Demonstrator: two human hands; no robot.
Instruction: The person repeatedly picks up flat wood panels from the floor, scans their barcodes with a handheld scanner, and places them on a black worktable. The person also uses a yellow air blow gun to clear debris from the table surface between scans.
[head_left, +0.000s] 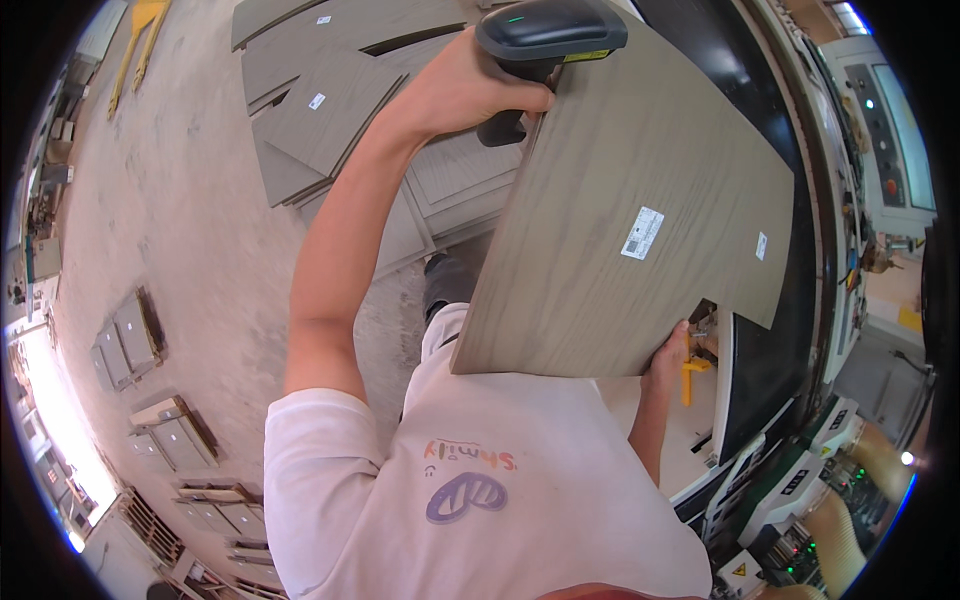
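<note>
A wood-grain panel (600, 225) with two white printed labels is held tilted in front of me, its near edge against my shirt. My left hand (480, 90) is wrapped around the handle of a black handheld barcode scanner (551, 30) at the panel's upper left edge, the thumb close to that edge. Beside a notch at the lower right, my right hand (667, 349) grips the panel's edge; its other fingers are hidden beneath.
Stacked panels (330, 112) lie at the upper left. Smaller panel stacks (127, 341) and a yellow pallet jack (139, 37) are on the floor at left. A machine with a black surface (772, 375), hoses (836, 525) and a control panel (877, 142) lines the right side.
</note>
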